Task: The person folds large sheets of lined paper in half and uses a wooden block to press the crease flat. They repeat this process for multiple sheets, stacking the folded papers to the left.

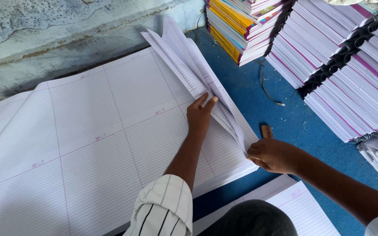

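Observation:
A big stack of large ruled white sheets (pixel 88 144) lies flat on the blue floor. Along its right edge a few sheets (pixel 189 65) are lifted and folded over, standing up as a narrow ridge. My left hand (pixel 199 114) presses flat on that fold near its middle, fingers spread. My right hand (pixel 273 155) pinches the near end of the lifted sheets at the stack's right corner. A small brown tool (pixel 266 131) lies just behind my right hand, partly hidden.
Stacks of spiral-bound notebooks (pixel 351 70) fill the right and back. A pile of colourful covered books (pixel 241 26) stands at the back. A rough wall (pixel 44 30) runs along the left back. More ruled sheets (pixel 298 205) lie by my knee.

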